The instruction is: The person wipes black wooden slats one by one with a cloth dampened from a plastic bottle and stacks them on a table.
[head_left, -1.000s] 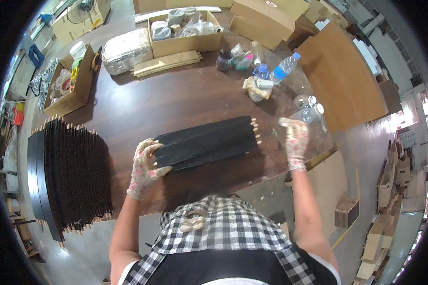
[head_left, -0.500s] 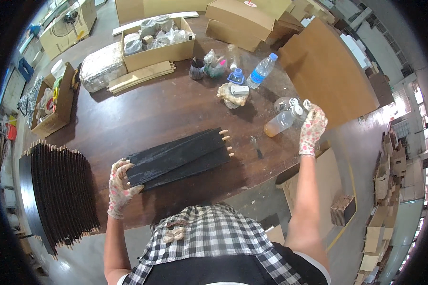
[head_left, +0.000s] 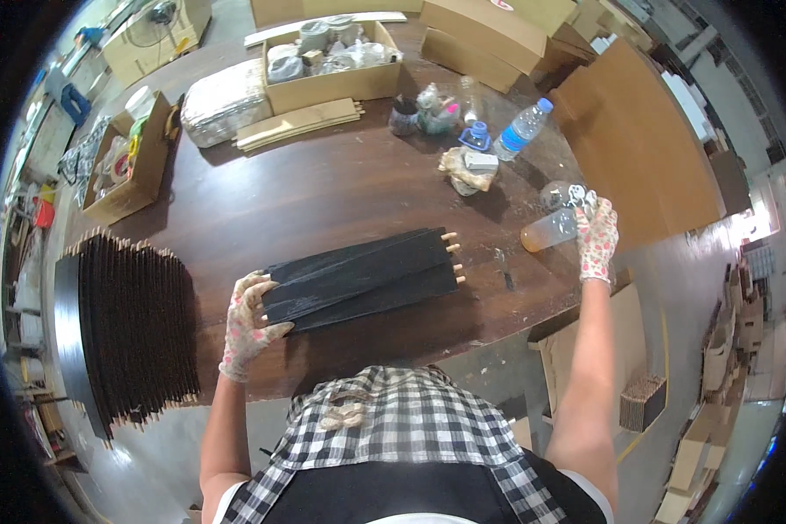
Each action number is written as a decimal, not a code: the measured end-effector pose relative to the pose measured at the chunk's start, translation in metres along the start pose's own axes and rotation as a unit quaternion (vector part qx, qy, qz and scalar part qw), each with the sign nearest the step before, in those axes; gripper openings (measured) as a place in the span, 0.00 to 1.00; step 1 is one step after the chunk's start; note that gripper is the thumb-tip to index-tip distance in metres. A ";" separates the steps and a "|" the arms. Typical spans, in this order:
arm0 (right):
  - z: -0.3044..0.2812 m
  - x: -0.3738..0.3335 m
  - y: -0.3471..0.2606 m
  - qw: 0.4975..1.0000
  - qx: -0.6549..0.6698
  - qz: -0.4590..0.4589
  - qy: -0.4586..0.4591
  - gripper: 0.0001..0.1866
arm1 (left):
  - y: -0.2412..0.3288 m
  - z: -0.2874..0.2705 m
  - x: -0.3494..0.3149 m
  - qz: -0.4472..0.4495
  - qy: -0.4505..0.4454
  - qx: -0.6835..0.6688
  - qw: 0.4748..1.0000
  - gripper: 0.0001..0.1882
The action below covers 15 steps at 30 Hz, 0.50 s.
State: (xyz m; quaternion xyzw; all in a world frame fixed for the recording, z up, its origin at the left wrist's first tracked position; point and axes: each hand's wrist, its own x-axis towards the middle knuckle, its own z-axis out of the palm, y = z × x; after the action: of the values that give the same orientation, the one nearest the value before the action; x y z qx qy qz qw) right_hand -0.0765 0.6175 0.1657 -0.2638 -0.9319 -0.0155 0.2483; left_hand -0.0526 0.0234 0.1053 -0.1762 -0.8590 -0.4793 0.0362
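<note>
Two black boards [head_left: 358,278] lie one partly over the other on the brown table, with light wooden dowels sticking out of their right ends. My left hand [head_left: 246,327], in a pink-spotted white glove, grips their left end, thumb on the near side and fingers on the far side. At the table's right, my gloved right hand [head_left: 597,240] is closed around the top of a clear plastic bottle [head_left: 550,232] holding some amber liquid. The hand hides most of its white cap. A second clear bottle [head_left: 553,196] is just behind it.
Many black doweled boards [head_left: 135,332] are stacked at the left. Farther back are a water bottle [head_left: 522,129], a cloth-wrapped lump [head_left: 467,170], a carton of bagged parts [head_left: 332,87] and a wrapped bundle [head_left: 225,103]. A large cardboard sheet [head_left: 637,144] borders the right side.
The whole view has shifted, moving the scene rightward. My right hand has come leftward and down onto the amber-liquid bottle's top. My left hand stays on the boards' left end.
</note>
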 end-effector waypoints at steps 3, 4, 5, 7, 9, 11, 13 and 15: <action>-0.010 -0.001 -0.002 0.985 0.155 0.068 0.034 0.20 | -0.003 0.000 -0.003 -0.064 -0.019 -0.100 0.993 0.35; -0.016 -0.006 -0.002 0.964 0.225 0.131 0.052 0.19 | -0.002 -0.001 -0.005 -0.064 -0.016 -0.101 0.993 0.35; -0.011 -0.006 0.023 0.953 0.250 0.168 0.045 0.17 | 0.000 0.003 -0.002 -0.074 -0.010 -0.118 0.990 0.35; -0.009 -0.024 0.031 0.836 0.458 0.301 0.035 0.17 | 0.000 0.003 -0.008 -0.093 0.000 -0.130 0.987 0.36; 0.007 -0.058 0.032 0.741 0.569 0.356 0.027 0.15 | -0.008 -0.003 -0.009 -0.028 -0.004 -0.054 0.998 0.35; 0.054 -0.090 0.058 0.518 0.733 0.441 0.014 0.14 | -0.003 0.001 -0.002 -0.018 -0.008 -0.057 0.998 0.35; 0.080 -0.124 0.037 0.329 0.795 0.510 -0.006 0.17 | -0.006 -0.002 -0.004 0.004 0.001 -0.013 1.000 0.35; 0.106 -0.151 0.025 0.187 0.841 0.508 -0.005 0.17 | -0.006 0.000 -0.004 -0.014 0.000 -0.040 0.999 0.35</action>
State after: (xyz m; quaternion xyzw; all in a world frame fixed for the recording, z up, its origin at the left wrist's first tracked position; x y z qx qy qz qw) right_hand -0.0005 0.5828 -0.0007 -0.3139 -0.0552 0.9082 0.2713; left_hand -0.0511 0.0198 0.0999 -0.1654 -0.8417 -0.5135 0.0226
